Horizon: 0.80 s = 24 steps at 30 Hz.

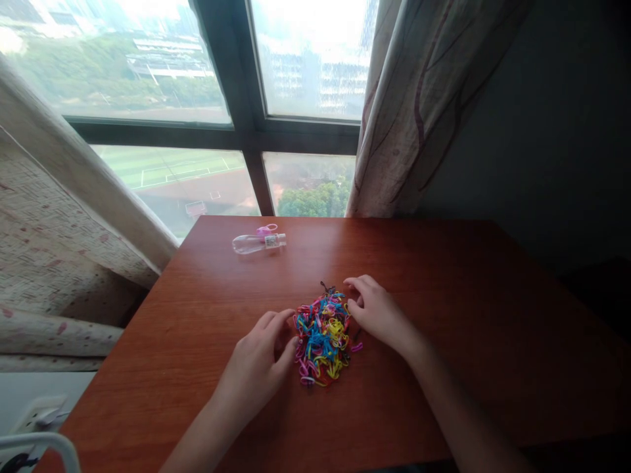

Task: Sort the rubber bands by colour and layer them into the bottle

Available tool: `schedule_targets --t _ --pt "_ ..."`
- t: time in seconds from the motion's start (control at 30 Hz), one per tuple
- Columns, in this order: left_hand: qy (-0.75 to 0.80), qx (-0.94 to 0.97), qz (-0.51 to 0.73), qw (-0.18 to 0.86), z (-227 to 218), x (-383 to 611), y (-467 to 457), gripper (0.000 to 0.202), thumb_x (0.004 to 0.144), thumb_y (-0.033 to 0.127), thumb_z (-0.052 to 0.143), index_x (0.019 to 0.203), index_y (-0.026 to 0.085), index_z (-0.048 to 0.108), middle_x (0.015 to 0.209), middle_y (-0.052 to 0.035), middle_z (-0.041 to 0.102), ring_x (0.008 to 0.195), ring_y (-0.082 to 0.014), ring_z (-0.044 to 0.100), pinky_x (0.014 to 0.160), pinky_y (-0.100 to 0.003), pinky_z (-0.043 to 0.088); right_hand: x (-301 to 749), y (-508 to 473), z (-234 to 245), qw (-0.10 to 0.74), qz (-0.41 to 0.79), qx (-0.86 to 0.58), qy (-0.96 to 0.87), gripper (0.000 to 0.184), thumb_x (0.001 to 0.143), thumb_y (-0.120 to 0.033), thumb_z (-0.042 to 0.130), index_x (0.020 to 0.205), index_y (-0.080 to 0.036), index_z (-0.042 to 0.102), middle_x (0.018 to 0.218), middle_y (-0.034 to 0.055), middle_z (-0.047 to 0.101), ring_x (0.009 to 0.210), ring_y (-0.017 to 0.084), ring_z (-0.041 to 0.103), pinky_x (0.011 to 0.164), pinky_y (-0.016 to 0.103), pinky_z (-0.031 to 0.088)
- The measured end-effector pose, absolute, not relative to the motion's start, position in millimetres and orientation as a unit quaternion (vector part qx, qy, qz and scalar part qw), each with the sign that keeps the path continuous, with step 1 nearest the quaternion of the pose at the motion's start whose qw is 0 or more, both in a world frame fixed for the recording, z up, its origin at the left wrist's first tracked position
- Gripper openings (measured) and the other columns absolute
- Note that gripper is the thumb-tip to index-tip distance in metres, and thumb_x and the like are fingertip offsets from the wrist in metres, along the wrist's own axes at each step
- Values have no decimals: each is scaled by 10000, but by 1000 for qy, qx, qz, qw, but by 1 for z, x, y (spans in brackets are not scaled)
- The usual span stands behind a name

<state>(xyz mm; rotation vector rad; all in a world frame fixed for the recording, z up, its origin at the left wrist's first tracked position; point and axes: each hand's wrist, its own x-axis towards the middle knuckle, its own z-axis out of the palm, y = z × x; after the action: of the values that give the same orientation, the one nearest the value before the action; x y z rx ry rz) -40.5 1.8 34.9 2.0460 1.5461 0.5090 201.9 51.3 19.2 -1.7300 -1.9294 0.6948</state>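
Note:
A heap of small colourful elastic bands [323, 338] in blue, yellow, pink, red and black lies on the brown table [419, 276]. My left hand [261, 355] is at the heap's left side, its thumb and fingers apart and curved, the tips close to or touching the bands. On the other side, my right hand [377, 312] is open too, with its fingertips by the heap's upper right edge. Neither hand visibly grips a band. One pink band [357, 347] lies a little off the heap, below my right hand.
Toward the table's far edge a clear plastic bottle [249, 244] lies on its side, with a pink cap with a loop [266, 230] just behind it. Curtains [394, 131] flank the window beyond. A wall socket [39, 417] and a white curved bar [54, 441] are at lower left.

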Motion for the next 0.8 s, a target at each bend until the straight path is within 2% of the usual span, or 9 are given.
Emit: schedule_targets --t 0.17,0.4,0.57,0.8 --pt "561 747 210 288 30 -40 -1 360 892 309 510 1232 199 553 971 -49 642 749 -167 621 707 -288 516 172 52 28 196 291 -575 -739 324 792 -146 572 1097 -193 674 1017 68 647 832 163 607 764 257 455" --pt "558 744 224 292 27 -51 3 335 889 275 484 1204 194 566 1028 -64 649 767 -166 621 731 -296 517 163 37 48 276 409 -432 -755 389 777 -9 477 1056 -183 685 1007 29 711 891 133 641 779 218 477" --pt "578 750 199 252 32 -55 13 338 845 223 472 1152 193 611 1017 -60 647 795 -178 628 727 -296 510 184 56 34 316 316 -523 -725 323 772 8 472 936 -168 687 916 34 704 833 147 629 754 246 471" --pt "578 772 190 186 34 -52 35 325 817 174 451 1069 190 656 1059 -67 632 866 -190 627 785 -303 499 169 83 19 216 225 -580 -753 287 764 12 506 921 -145 686 979 94 645 937 181 586 871 282 449"
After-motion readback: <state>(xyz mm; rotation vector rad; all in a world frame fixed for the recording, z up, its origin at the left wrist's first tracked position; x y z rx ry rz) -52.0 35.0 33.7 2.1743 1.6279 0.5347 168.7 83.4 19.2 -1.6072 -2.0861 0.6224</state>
